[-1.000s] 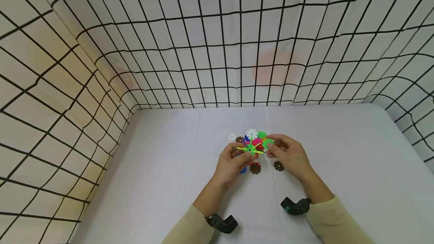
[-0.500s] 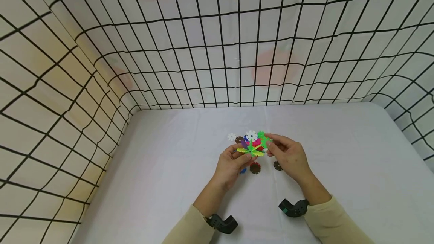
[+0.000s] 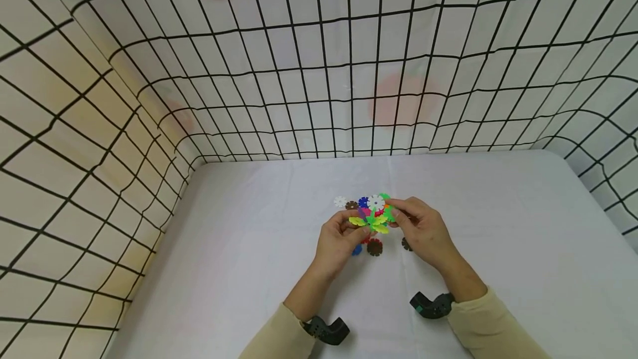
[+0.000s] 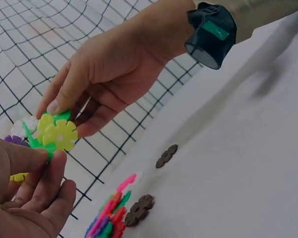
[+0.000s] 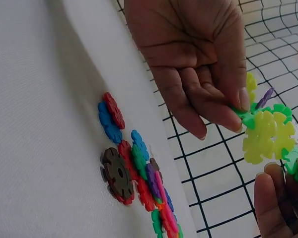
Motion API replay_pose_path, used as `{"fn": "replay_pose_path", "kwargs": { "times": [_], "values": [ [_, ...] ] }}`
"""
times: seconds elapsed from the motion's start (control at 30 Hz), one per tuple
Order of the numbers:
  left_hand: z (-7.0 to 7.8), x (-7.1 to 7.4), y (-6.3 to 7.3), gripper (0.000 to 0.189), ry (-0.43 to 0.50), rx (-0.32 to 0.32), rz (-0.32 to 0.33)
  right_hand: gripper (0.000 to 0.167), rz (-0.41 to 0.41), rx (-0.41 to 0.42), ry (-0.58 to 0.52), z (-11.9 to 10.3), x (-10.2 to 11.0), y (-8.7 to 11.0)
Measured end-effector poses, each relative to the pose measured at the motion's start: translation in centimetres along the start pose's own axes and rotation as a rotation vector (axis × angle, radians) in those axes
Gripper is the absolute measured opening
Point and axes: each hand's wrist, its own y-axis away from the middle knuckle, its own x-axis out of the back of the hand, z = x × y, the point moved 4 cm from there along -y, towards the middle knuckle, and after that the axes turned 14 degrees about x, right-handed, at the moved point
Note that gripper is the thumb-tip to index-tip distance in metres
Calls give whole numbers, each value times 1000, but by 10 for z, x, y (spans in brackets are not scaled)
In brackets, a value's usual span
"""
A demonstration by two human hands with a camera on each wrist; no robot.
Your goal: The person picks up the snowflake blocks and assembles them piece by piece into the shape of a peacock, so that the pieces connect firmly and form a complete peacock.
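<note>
My left hand [image 3: 336,242] pinches a green notched plastic snowflake disc [image 4: 42,145] between thumb and fingers. Slotted into it are yellow discs [image 4: 62,135], forming a flower-like cluster that is held up over the table. A purple disc [image 5: 264,98] and a white disc [image 3: 376,202] show behind the yellow ones. On the cluster's right side, my right hand [image 3: 421,229] pinches another green disc [image 5: 292,159] by its edge. Its other fingers curl behind, and part of that disc is hidden under the fingertips.
Beneath and behind the hands lies a loose pile of coloured discs [image 5: 161,191]. Single brown discs [image 3: 375,247], a blue disc [image 3: 356,250] and a white disc [image 3: 340,201] lie around it. Black wire mesh [image 3: 349,79] encloses the white table [image 3: 249,270] at the back and sides.
The cluster has tilted, so its yellow discs show more of their faces. The white disc behind it has shifted slightly right. Both hands keep their grip, and the right hand has moved slightly left.
</note>
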Motion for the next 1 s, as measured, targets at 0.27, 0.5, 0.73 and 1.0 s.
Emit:
{"fn": "replay_pose_path", "kwargs": {
  "times": [0.27, 0.5, 0.73, 1.0],
  "values": [
    [3, 0, 4, 37, -42, -14, 55, 26, 32, 25, -1, 0, -4, 1],
    [4, 1, 5, 38, -70, -6, 68, 25, 35, 91, 37, -2, -7, 1],
    [2, -2, 4, 36, -45, -5, 34, 25, 25, 74, 109, 0, -7, 0],
    [-11, -4, -3, 35, 37, 136, -122, 34, -27, -124, 53, 9, -5, 2]
  ]
}}
